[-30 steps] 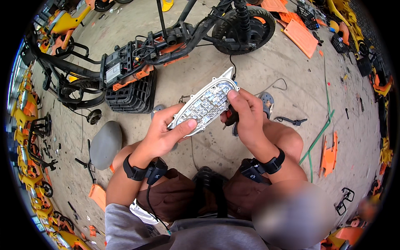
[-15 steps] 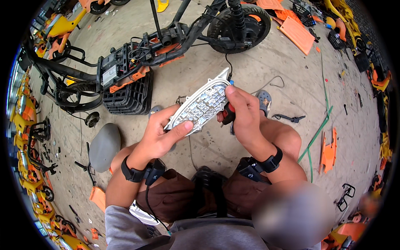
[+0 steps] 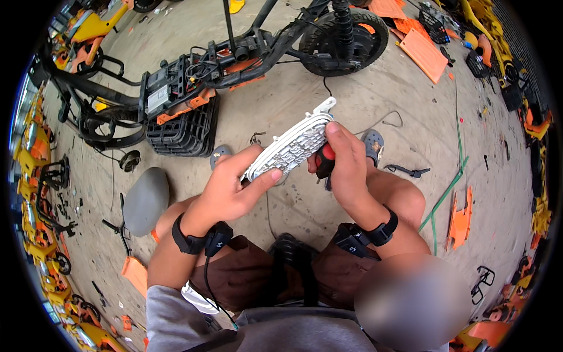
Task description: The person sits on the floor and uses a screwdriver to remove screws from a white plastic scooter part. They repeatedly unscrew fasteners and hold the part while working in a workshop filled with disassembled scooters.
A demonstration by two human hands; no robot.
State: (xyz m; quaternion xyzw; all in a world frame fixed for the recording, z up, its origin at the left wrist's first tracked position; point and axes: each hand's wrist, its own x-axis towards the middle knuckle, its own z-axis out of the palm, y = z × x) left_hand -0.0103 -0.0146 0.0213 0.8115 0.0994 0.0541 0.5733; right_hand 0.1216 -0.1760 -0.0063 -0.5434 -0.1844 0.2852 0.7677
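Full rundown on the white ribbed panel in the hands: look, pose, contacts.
The white ribbed panel is a long oval piece, plastic by its look, with a grid of small ribs facing the camera and a tab at its far end. It is held off the ground, slanting up to the right. The left hand grips its near end, thumb across the face. The right hand touches its right edge while holding a red-and-black-handled tool.
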